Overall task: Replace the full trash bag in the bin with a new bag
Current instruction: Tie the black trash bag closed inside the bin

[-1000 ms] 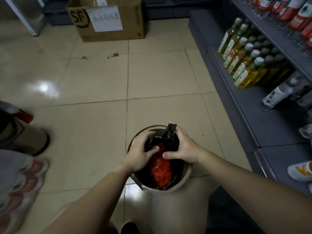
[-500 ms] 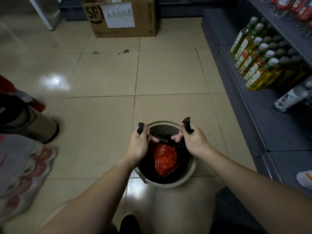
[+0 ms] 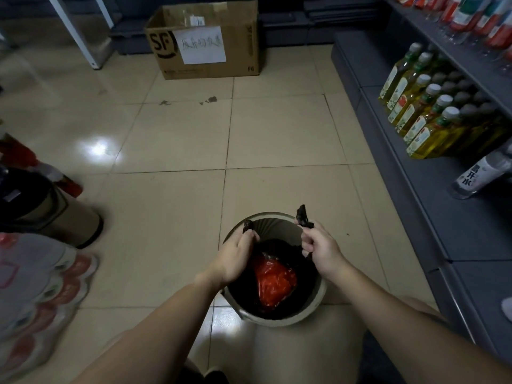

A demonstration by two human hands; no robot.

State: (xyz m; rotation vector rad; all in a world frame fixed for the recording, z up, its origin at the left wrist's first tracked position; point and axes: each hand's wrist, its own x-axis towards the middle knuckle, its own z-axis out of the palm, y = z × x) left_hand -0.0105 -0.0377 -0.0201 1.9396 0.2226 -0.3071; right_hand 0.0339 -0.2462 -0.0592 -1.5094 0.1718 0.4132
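A small round grey bin [image 3: 315,309] stands on the tiled floor just in front of my knees. A black trash bag [image 3: 243,289] sits inside it, with red plastic waste [image 3: 274,281] showing in its mouth. My left hand [image 3: 235,259] is closed on the bag's left ear, whose tip pokes out above my fingers. My right hand [image 3: 321,250] is closed on the right ear, held a little higher over the bin's right rim. The two ears are pulled apart. No new bag is in view.
A grey shelf unit [image 3: 415,173] with oil bottles [image 3: 424,126] runs along the right. A cardboard box [image 3: 205,40] sits on the floor ahead. At the left are a tan cylindrical container [image 3: 58,217] and stacked packaged goods [image 3: 36,295]. Open tiled floor lies between.
My hands went from pressing together on the bag's top to gripping one ear each and pulling them apart. The view has tilted up slightly.
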